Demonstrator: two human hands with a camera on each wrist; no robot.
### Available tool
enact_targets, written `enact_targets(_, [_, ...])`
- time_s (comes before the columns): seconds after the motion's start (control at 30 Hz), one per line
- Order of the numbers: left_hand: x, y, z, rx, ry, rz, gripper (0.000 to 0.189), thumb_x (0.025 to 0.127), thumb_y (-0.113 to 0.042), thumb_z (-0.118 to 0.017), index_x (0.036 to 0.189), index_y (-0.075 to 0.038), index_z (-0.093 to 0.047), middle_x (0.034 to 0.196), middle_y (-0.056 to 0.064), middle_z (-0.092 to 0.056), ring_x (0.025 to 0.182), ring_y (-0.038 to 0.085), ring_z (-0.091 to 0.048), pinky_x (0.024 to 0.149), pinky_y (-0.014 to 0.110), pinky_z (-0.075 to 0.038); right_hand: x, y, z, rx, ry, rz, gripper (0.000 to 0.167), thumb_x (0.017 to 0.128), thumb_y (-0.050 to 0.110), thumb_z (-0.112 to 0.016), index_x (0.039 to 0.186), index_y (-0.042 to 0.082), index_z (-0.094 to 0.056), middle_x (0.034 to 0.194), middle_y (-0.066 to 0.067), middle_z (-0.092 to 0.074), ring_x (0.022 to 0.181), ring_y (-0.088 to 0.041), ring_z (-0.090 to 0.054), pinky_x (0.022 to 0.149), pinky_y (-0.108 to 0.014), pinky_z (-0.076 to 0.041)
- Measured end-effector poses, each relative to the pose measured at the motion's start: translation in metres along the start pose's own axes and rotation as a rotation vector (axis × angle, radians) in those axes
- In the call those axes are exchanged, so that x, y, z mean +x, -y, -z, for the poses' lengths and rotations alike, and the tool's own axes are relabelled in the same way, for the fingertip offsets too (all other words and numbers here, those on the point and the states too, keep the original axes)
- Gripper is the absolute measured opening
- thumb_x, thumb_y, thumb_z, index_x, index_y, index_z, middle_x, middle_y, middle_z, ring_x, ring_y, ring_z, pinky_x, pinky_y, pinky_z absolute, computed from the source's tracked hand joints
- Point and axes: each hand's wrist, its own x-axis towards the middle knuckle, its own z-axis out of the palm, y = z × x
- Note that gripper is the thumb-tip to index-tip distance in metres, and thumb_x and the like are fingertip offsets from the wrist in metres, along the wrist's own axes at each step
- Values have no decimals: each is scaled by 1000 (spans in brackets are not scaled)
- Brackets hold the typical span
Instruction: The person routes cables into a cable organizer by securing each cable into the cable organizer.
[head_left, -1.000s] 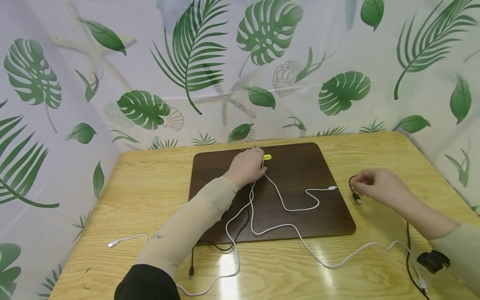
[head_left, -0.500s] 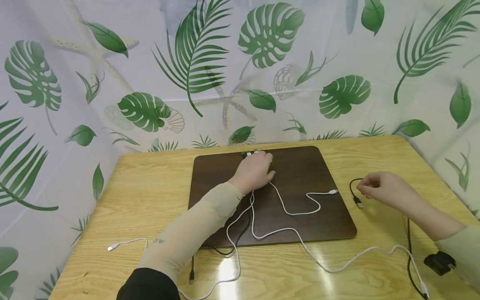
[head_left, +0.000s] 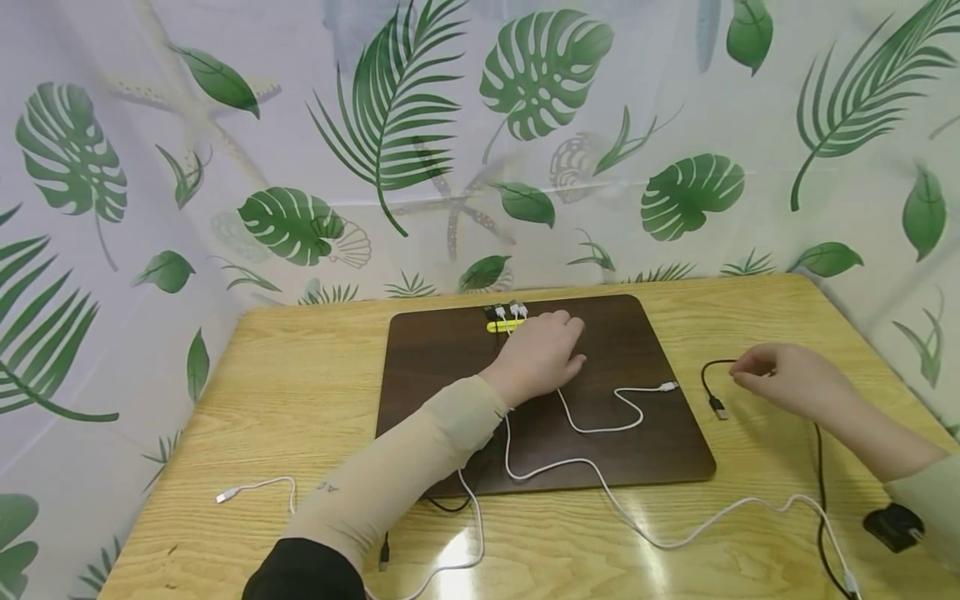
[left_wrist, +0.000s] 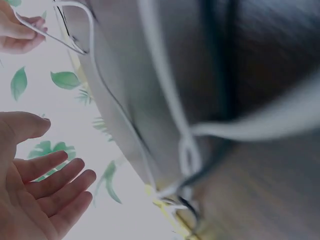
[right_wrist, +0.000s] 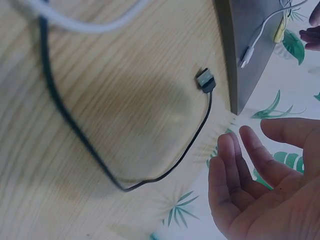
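Observation:
My left hand point(head_left: 538, 357) hovers over the dark brown board point(head_left: 435, 375), its fingers loosely spread and holding nothing in the left wrist view. Just left of its fingertips lies a yellow strip point(head_left: 495, 327), partly hidden by the hand. White and black cable plugs point(head_left: 501, 312) stand in a row behind that strip. My right hand point(head_left: 795, 379) is to the right of the board, beside a black USB cable point(right_wrist: 194, 142). In the right wrist view its relaxed fingers are apart from the cable, and the black USB plug point(head_left: 717, 407) lies on the table.
White cables point(head_left: 592, 463) trail across the board and over its front edge onto the wooden table point(head_left: 300, 375). A white plug point(head_left: 667, 387) lies near the board's right edge, another white plug point(head_left: 226, 496) at the left. A leaf-patterned cloth point(head_left: 600, 208) hangs behind.
My left hand has moved right, off the yellow strip, uncovering the strip and the row of plugs. My right hand has drawn slightly right, letting go of the black USB cable.

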Motion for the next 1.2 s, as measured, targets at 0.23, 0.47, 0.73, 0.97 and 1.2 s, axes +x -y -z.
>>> enact_targets(0.23, [3,-22,11,43,-49,-70,27,104,-38,-67,118,-14,-69,108,0,-70,100,18,-71,89,32,-59,-1,-17,3,-36,1,-33,32,104,22,-63,116,-7,-70,113,-33,-71,101,-51,-67,75,-51,-55])
enact_targets(0.47, [8,-46,15,55,-58,-117,30,105,-40,-65,122,-16,-70,110,-3,-70,101,15,-71,89,30,-59,-9,-29,2,-80,-17,-69,36,103,22,-65,114,-13,-67,104,-34,-71,92,-49,-68,71,-52,-55])
enact_targets(0.73, [18,-68,19,41,-129,-170,21,106,-36,-62,114,-20,-72,102,-7,-70,91,10,-69,82,25,-57,-17,-40,0,-106,-34,-107,38,103,22,-66,110,-15,-66,100,-35,-70,87,-49,-68,72,-55,-55])
enact_targets(0.97, [28,-82,18,7,-84,-190,16,107,-29,-58,101,-23,-72,95,-10,-67,80,5,-62,72,21,-52,-24,-50,-3,-109,-32,-143,37,100,21,-66,110,-15,-65,101,-35,-71,88,-50,-68,70,-54,-54])
enact_targets(1.2, [34,-91,19,9,-23,-176,19,108,-34,-58,95,-25,-67,90,-10,-62,73,4,-54,64,21,-48,-31,-60,-2,-117,-63,-143,39,101,23,-65,110,-14,-65,97,-32,-72,83,-46,-69,64,-46,-52])
